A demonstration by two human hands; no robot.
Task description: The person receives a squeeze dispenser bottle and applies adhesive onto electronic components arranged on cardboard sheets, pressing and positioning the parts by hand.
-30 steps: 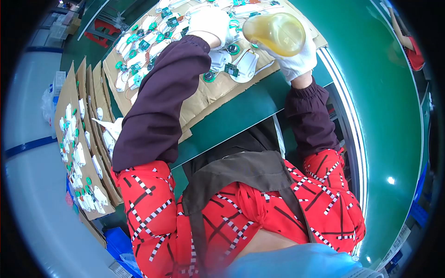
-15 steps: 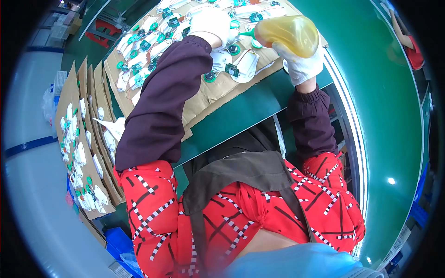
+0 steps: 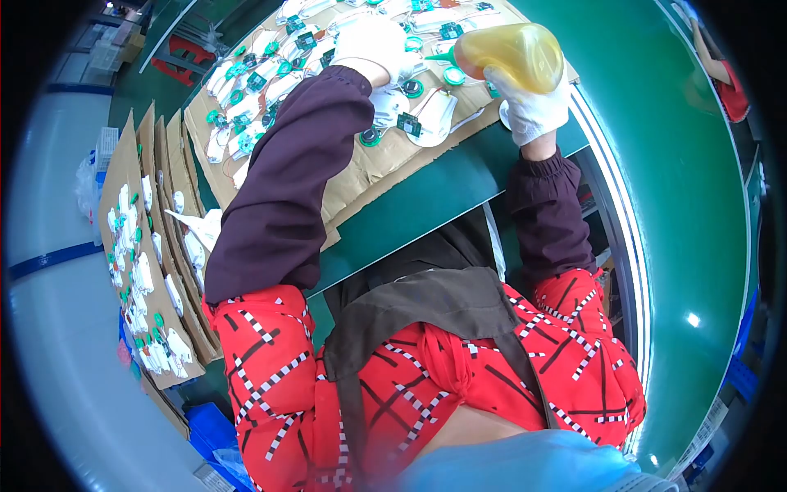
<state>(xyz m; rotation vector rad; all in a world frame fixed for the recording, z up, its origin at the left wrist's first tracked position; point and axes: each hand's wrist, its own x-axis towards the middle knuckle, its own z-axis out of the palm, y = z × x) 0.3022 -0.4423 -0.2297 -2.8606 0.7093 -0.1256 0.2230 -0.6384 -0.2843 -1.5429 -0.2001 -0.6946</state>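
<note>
1 amber bottle (image 3: pixel 518 56) lies in the right hand (image 3: pixel 539 111), its fingers clamped around the body. Its long axis runs roughly sideways, and the green nozzle (image 3: pixel 443 57) points leftward from those fingers toward the left hand (image 3: pixel 370 47), the tip near the glove but apart from it. Glare washes out the left fingers, so whether they close on anything I cannot tell. Just right of them, a green disc (image 3: pixel 414 43) sits in the gap to the nozzle. On their nearer side lie a circuit board (image 3: pixel 409 124) and a white casing (image 3: pixel 440 115), all on a cardboard sheet (image 3: pixel 361 176) over the counter (image 3: pixel 385 221). The left sleeve (image 3: pixel 283 180) blocks parts behind those fingers.
</note>
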